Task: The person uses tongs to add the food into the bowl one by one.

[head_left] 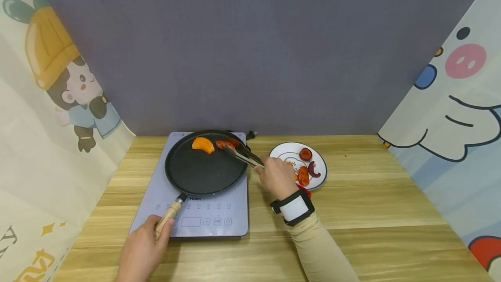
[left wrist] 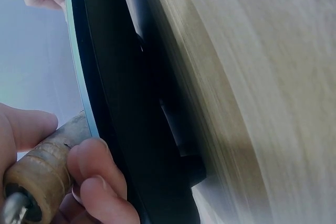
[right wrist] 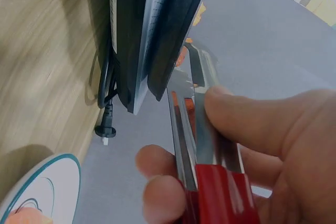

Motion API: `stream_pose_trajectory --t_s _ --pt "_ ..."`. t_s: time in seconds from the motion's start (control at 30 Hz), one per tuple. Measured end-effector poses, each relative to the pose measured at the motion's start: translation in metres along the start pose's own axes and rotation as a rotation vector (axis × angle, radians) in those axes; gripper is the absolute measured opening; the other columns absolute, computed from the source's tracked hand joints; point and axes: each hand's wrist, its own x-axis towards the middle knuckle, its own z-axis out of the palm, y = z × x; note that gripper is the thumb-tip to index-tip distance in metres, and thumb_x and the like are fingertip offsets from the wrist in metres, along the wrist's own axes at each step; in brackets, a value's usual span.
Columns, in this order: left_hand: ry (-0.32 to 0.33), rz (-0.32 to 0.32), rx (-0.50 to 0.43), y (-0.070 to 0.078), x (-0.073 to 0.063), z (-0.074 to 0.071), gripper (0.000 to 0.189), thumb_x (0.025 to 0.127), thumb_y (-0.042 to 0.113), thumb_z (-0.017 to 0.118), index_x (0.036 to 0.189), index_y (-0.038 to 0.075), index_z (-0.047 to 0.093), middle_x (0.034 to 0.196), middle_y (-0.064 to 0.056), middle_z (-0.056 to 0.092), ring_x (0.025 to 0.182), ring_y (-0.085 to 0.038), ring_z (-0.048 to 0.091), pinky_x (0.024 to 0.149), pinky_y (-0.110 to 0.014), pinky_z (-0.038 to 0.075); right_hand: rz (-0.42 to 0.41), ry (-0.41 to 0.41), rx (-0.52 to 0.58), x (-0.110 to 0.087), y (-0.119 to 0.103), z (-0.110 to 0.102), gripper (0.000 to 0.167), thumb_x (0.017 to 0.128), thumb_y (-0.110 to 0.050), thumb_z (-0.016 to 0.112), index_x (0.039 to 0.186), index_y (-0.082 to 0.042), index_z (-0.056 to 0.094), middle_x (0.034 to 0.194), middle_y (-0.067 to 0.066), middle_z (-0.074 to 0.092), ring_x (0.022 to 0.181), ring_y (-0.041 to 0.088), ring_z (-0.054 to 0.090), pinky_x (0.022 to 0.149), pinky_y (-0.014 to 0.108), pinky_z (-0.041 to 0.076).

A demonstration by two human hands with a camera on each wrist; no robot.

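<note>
Round black pan (head_left: 207, 173) sat near the worktop (head_left: 352, 212) back edge; left hand (head_left: 145, 245) gripped its wooden handle (head_left: 169, 216), right hand (head_left: 278, 177) red-handled metal tongs (right wrist: 208, 140); steady handle, light pinch seemed best.

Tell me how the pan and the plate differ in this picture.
The pan is black, while the plate is white with a dark edge. The pan looks clearly larger than the plate. The pan has a wooden handle, gripped by the left hand; the plate shows none. The pan is over the cooktop, the plate on the wooden table. Both are round and have food on them.
</note>
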Motion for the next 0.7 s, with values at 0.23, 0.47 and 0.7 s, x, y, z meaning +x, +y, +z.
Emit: stream_pose_trajectory --t_s 0.23,0.47,0.7 --pt "0.004 0.011 0.004 -0.0007 0.0008 -0.0004 0.036 0.101 0.033 0.065 0.102 -0.003 0.066 0.061 -0.001 0.049 0.055 -0.017 0.046 0.050 -0.034 0.037 0.017 0.019 -0.006 0.0000 -0.0020 0.0045 0.021 0.094 -0.036 0.073 0.094 -0.015 0.071 0.086 0.015 0.075 0.072 0.036 0.070 0.050 0.046 0.045" --pt "0.002 0.016 0.008 -0.0019 0.0016 0.0005 0.036 0.100 0.033 0.065 0.103 -0.003 0.066 0.061 -0.001 0.050 0.055 -0.016 0.047 0.050 -0.035 0.037 0.027 0.023 -0.010 0.0001 -0.0060 0.0081 0.024 0.095 -0.037 0.072 0.092 -0.014 0.070 0.082 0.013 0.073 0.070 0.035 0.070 0.049 0.044 0.043" --pt "-0.010 0.006 0.002 0.0002 0.0008 -0.0012 0.036 0.101 0.033 0.065 0.104 -0.003 0.066 0.061 -0.001 0.049 0.055 -0.017 0.046 0.050 -0.033 0.037 0.016 0.044 -0.007 -0.0017 -0.0056 0.0072 0.023 0.094 -0.036 0.073 0.090 -0.014 0.069 0.079 0.012 0.072 0.065 0.034 0.067 0.047 0.043 0.041"
